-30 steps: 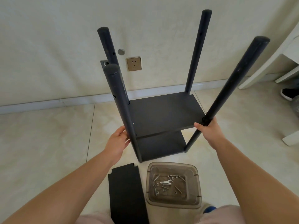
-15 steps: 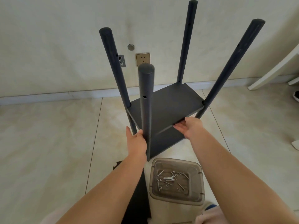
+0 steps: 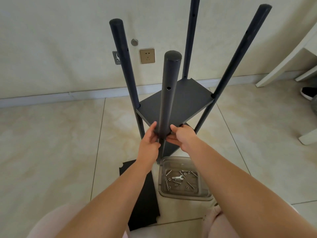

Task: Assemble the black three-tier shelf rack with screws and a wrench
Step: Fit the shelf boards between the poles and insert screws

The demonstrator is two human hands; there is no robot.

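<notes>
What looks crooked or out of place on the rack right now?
Nothing is damaged or spilled. The third shelf board lies loose on the floor beside the tray of screws, not yet fitted. Both hands grip the near post.

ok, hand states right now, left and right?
Left hand: closed on the near pole, at shelf level.
Right hand: on the same pole from the other side; grip partly hidden, cannot be told.

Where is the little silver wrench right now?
The small silver wrench lies among loose screws in the clear plastic tray on the floor, low and right of centre, beside the flat black shelf panel.
</notes>
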